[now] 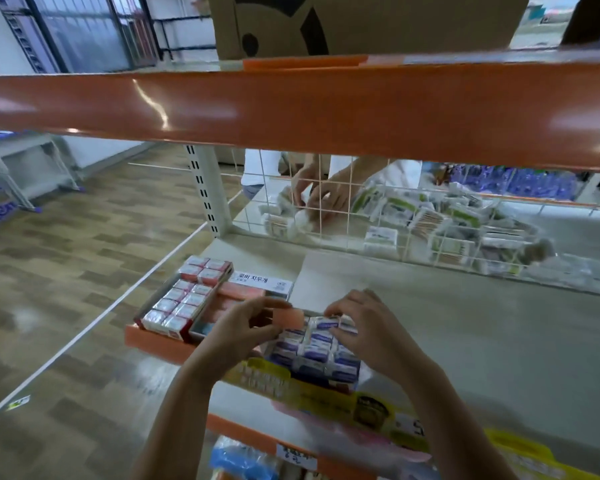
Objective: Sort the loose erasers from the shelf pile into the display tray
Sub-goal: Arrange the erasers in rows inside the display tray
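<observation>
Yellow printed packaging (326, 393): lies at the shelf's front edge, nearest the viewer, partly blurred.

Display tray (312, 355): just behind the packaging, filled with rows of white-and-purple wrapped erasers (321, 346).

Right hand (368, 323): fingers curled down onto the top row of wrapped erasers, pinching one at the tray's far end.

Left hand (246, 327): above the tray's left side, thumb and fingers pinching a bare pink eraser (288, 317).

Red-and-white eraser boxes (184, 299): packed in an open carton to the left, at the shelf's corner.

Pink erasers (236, 292): beside that carton, under a white labelled lid.

Grey shelf (482, 323): bare to the right.

Wire grid (361, 209): at the back; beyond it, another person's hands (321, 192) among white packets.
</observation>
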`<state>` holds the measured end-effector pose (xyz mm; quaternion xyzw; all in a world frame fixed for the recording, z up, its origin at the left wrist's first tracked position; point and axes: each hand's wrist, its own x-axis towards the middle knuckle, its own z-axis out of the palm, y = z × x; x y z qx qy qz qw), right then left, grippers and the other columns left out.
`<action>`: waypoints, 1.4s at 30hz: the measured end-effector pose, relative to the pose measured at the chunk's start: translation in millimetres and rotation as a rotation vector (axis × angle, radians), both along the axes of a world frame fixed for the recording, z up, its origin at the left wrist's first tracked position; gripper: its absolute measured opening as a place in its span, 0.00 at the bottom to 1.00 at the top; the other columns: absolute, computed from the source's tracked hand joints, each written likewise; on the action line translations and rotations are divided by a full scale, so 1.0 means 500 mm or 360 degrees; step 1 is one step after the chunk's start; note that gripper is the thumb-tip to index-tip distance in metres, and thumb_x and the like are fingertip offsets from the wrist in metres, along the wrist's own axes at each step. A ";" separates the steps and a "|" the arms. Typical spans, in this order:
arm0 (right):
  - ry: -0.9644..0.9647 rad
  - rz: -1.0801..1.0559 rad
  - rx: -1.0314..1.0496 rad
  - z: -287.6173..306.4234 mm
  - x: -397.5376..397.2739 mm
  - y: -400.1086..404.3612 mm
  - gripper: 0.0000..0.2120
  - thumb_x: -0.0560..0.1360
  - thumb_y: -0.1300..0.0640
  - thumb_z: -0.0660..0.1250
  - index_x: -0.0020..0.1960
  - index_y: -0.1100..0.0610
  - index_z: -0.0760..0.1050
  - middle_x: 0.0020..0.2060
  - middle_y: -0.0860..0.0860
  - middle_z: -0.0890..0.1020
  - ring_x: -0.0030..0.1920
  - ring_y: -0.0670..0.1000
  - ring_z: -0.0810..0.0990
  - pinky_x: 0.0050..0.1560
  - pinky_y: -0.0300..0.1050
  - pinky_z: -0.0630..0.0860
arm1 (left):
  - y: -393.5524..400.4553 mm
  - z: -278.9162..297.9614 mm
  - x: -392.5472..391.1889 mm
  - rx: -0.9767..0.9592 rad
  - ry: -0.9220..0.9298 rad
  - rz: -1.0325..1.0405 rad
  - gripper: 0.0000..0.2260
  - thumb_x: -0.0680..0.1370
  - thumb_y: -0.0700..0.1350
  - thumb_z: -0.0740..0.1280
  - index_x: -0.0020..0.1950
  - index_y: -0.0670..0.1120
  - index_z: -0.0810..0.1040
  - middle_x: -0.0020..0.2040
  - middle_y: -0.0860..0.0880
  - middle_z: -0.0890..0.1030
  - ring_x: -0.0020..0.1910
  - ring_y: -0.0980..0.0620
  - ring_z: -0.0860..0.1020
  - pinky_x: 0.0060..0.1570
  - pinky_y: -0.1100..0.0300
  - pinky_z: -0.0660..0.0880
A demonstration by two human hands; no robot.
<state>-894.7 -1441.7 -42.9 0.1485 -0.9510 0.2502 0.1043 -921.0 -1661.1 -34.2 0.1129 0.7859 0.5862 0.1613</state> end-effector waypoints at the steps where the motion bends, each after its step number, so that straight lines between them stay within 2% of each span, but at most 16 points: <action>1: -0.0016 0.0017 0.0013 -0.001 -0.008 -0.009 0.12 0.76 0.54 0.66 0.58 0.52 0.77 0.52 0.47 0.76 0.55 0.47 0.68 0.51 0.33 0.60 | -0.004 0.002 -0.010 0.0008 -0.0022 -0.0006 0.13 0.75 0.35 0.67 0.55 0.51 0.78 0.46 0.50 0.84 0.45 0.53 0.83 0.32 0.60 0.78; 4: -0.0104 0.0065 0.0020 -0.009 -0.027 -0.033 0.12 0.75 0.55 0.66 0.58 0.52 0.77 0.52 0.47 0.77 0.54 0.46 0.68 0.49 0.33 0.61 | -0.016 -0.002 -0.041 -0.0003 -0.0011 -0.0014 0.13 0.75 0.35 0.68 0.55 0.51 0.79 0.47 0.50 0.84 0.48 0.52 0.82 0.35 0.57 0.80; 6: -0.0160 0.0087 0.0025 -0.014 -0.037 -0.048 0.11 0.75 0.56 0.66 0.58 0.51 0.77 0.51 0.46 0.77 0.52 0.45 0.68 0.46 0.32 0.61 | -0.026 -0.007 -0.059 -0.0035 0.0062 -0.0049 0.14 0.74 0.35 0.68 0.54 0.51 0.79 0.48 0.49 0.84 0.50 0.51 0.82 0.41 0.60 0.80; 9: -0.0196 0.0078 0.0043 -0.022 -0.052 -0.067 0.11 0.76 0.56 0.65 0.57 0.52 0.77 0.51 0.47 0.78 0.51 0.45 0.69 0.45 0.32 0.62 | -0.041 -0.014 -0.080 -0.0074 0.0117 -0.0098 0.14 0.74 0.36 0.69 0.55 0.51 0.78 0.49 0.49 0.83 0.50 0.52 0.82 0.49 0.57 0.78; 15: -0.0415 0.0091 0.0048 -0.027 -0.058 -0.093 0.11 0.77 0.52 0.64 0.58 0.51 0.76 0.52 0.47 0.77 0.52 0.45 0.69 0.52 0.39 0.67 | -0.082 -0.023 -0.118 -0.0085 0.0143 -0.0145 0.15 0.73 0.34 0.69 0.53 0.53 0.79 0.46 0.47 0.83 0.46 0.50 0.82 0.47 0.58 0.79; 17: -0.0478 0.0089 0.0018 -0.020 -0.057 -0.096 0.13 0.77 0.51 0.64 0.60 0.52 0.76 0.52 0.48 0.77 0.52 0.45 0.70 0.51 0.38 0.67 | -0.099 -0.024 -0.129 -0.0096 0.0148 -0.0171 0.16 0.73 0.33 0.68 0.52 0.54 0.79 0.46 0.48 0.83 0.45 0.52 0.81 0.44 0.60 0.78; 22: -0.0543 -0.0026 -0.0002 -0.015 -0.059 -0.108 0.13 0.78 0.51 0.62 0.59 0.51 0.78 0.49 0.48 0.77 0.49 0.44 0.71 0.45 0.31 0.65 | -0.139 -0.029 -0.158 -0.0354 0.0262 -0.0253 0.15 0.74 0.38 0.69 0.54 0.57 0.78 0.47 0.52 0.81 0.45 0.60 0.80 0.43 0.66 0.77; 26: -0.0530 -0.0161 -0.0036 -0.007 -0.062 -0.120 0.12 0.78 0.51 0.61 0.58 0.52 0.78 0.48 0.46 0.77 0.48 0.43 0.71 0.45 0.31 0.65 | -0.144 -0.037 -0.174 -0.0535 0.0405 -0.0376 0.14 0.74 0.42 0.70 0.57 0.55 0.77 0.46 0.58 0.79 0.46 0.65 0.78 0.44 0.70 0.76; 29: -0.0527 -0.0270 -0.0096 -0.004 -0.069 -0.135 0.12 0.78 0.51 0.61 0.58 0.53 0.78 0.46 0.45 0.76 0.48 0.43 0.72 0.45 0.31 0.66 | -0.129 -0.044 -0.188 -0.0654 0.0531 -0.0413 0.15 0.74 0.43 0.71 0.58 0.55 0.78 0.45 0.59 0.79 0.45 0.62 0.79 0.47 0.66 0.77; 34: -0.0526 -0.0329 -0.0132 0.005 -0.075 -0.152 0.11 0.79 0.52 0.61 0.58 0.53 0.77 0.50 0.48 0.79 0.48 0.44 0.73 0.44 0.30 0.66 | -0.077 -0.042 -0.200 -0.0754 0.0743 -0.0459 0.15 0.75 0.44 0.68 0.61 0.52 0.77 0.48 0.55 0.80 0.44 0.59 0.76 0.46 0.65 0.73; 39: -0.0524 -0.0395 -0.0144 0.004 -0.072 -0.161 0.11 0.78 0.53 0.61 0.57 0.53 0.78 0.49 0.49 0.80 0.48 0.45 0.74 0.43 0.29 0.66 | -0.054 -0.052 -0.209 -0.0915 0.0852 -0.0453 0.12 0.78 0.48 0.64 0.61 0.52 0.76 0.55 0.51 0.79 0.52 0.54 0.74 0.52 0.59 0.72; 42: -0.0531 -0.0418 -0.0151 0.002 -0.069 -0.164 0.11 0.78 0.53 0.61 0.57 0.54 0.78 0.49 0.49 0.79 0.48 0.46 0.75 0.43 0.29 0.66 | -0.048 -0.057 -0.206 -0.0996 0.0954 -0.0445 0.13 0.79 0.48 0.62 0.63 0.51 0.74 0.58 0.51 0.78 0.57 0.53 0.72 0.55 0.60 0.69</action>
